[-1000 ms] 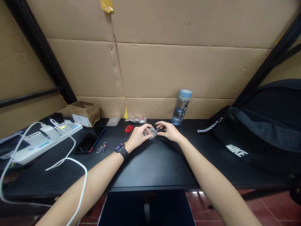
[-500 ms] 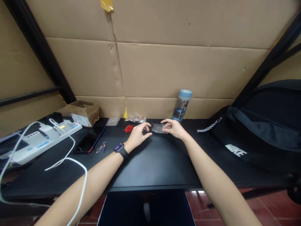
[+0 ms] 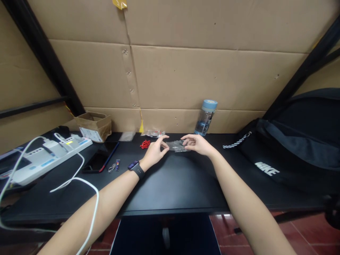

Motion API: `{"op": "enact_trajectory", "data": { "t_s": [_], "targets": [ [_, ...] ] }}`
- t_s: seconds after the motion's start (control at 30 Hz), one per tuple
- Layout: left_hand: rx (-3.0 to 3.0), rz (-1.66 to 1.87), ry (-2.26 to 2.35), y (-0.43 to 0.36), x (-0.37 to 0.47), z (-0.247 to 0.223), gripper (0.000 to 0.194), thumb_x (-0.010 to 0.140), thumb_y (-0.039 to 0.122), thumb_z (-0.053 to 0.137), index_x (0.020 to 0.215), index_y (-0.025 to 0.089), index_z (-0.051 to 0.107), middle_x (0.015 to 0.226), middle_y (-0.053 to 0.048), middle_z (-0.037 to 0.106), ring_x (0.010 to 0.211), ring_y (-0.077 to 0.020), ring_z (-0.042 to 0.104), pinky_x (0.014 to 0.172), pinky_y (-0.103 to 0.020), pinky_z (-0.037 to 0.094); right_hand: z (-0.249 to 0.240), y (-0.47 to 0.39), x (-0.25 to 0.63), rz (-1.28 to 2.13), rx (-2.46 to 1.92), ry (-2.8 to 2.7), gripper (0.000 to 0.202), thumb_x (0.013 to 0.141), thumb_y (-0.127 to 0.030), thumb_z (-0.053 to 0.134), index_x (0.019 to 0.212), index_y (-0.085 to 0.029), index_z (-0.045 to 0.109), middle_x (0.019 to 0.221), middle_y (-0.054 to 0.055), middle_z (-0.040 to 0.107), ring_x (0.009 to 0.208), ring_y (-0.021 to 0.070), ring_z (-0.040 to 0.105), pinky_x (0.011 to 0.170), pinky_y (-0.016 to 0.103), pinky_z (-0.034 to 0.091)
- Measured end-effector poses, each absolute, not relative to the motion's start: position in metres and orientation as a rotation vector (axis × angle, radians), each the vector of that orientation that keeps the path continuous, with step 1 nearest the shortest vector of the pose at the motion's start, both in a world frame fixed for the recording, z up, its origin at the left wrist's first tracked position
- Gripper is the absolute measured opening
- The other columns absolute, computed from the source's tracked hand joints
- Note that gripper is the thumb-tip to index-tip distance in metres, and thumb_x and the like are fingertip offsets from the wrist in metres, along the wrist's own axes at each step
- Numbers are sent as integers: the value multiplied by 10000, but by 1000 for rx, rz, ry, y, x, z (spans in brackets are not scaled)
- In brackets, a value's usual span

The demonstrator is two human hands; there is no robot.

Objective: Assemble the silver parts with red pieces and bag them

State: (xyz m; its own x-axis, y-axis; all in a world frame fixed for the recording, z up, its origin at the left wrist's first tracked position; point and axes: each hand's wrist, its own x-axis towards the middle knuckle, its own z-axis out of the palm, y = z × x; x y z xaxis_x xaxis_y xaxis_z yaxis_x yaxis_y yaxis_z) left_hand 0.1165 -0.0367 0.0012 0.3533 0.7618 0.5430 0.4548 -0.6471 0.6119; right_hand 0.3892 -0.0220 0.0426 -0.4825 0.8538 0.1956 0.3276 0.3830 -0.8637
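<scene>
Clear plastic bag point(image 3: 175, 146) sits between our two hands, toward the back of the black desk point(image 3: 170, 187); we take it as the centre of the dial, with twelve o'clock at the cardboard wall point(image 3: 172, 78). Our right hand point(image 3: 198, 144), at three o'clock, grasps the bag's right end with curled fingers and thumb. Our left hand point(image 3: 156, 151), at nine o'clock, curves up to the opposite edge, fingertips touching the film or just beside it; we cannot tell whether they pinch it. Nor can we tell whether the bag rests on the desk or hangs just above, or what, if anything, lies inside.

We judge the thin film the likeliest trouble: if one hand pulls harder than the other, the bag could slip loose or tear, and any contents could spill. Small red parts point(image 3: 145, 144) lie at nine o'clock, just beyond our left hand, so a careless sweep that way could scatter them. Around eight o'clock a white cable point(image 3: 97, 200) crosses the view of our left forearm; a snag might jerk the hand. Between one and two o'clock stands a water bottle point(image 3: 205, 120), near enough to our right hand that a quick outward swing could topple it.
</scene>
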Motion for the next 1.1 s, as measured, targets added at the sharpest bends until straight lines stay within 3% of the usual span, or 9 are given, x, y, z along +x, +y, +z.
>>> {"op": "enact_trajectory", "data": {
  "t_s": [0.23,0.43,0.53,0.63,0.7,0.83,0.93,1.1],
  "targets": [
    [2361,1128,997,-32,114,-5,484,865,145,635,1326,245,523,907,0,742,840,-164,717,836,-285,541,63,-27,412,653,-1009,-1760,432,775,-399,786,1130,-170,698,881,69,728,782,202,691,753,348,582],
    [2509,1055,900,-41,117,7,164,932,350,665,1030,220,686,1016,-43,727,929,-194,687,885,-324,535,65,-32,402,492,-997,-1697,268,799,-398,785,957,-183,768,881,73,759,793,223,699,760,365,562],
    [2483,1267,937,-48,118,18,211,995,340,572,1144,217,658,1131,-74,696,1024,-206,659,965,-363,517,65,-37,387,482,-968,-1813,215,821,-402,767,884,-196,768,886,67,762,783,219,690,745,358,552],
    [2454,1469,986,-53,118,25,388,961,329,633,1329,223,569,1295,-108,626,991,-195,655,955,-378,536,65,-44,372,484,-905,-1903,169,853,-373,741,862,-206,760,890,58,756,784,207,682,733,342,539],
    [2491,1484,945,-55,118,28,416,952,322,652,1350,238,565,1333,-106,610,958,-181,663,932,-366,551,65,-49,363,490,-859,-1938,137,870,-344,729,858,-210,756,896,55,750,793,201,679,738,337,534],
    [2575,1477,857,-58,118,30,184,997,287,587,1138,226,687,1165,-69,710,1031,-184,675,944,-336,532,64,-54,351,463,-780,-1992,110,901,-305,700,860,-217,752,911,54,740,836,200,678,763,336,532],
    [2645,1503,923,-56,116,32,160,1001,293,584,990,223,727,992,-38,771,942,-184,703,898,-340,511,64,-57,347,379,-775,-2021,82,900,-288,702,932,-228,748,976,56,728,871,201,668,760,336,522],
    [2370,1828,1645,-39,76,48,232,979,378,598,947,234,776,931,-51,786,905,-223,675,910,-393,438,64,-56,349,217,-838,-1971,236,893,-279,698,1128,-249,697,1110,67,661,906,201,637,740,335,514]
  ]
}}
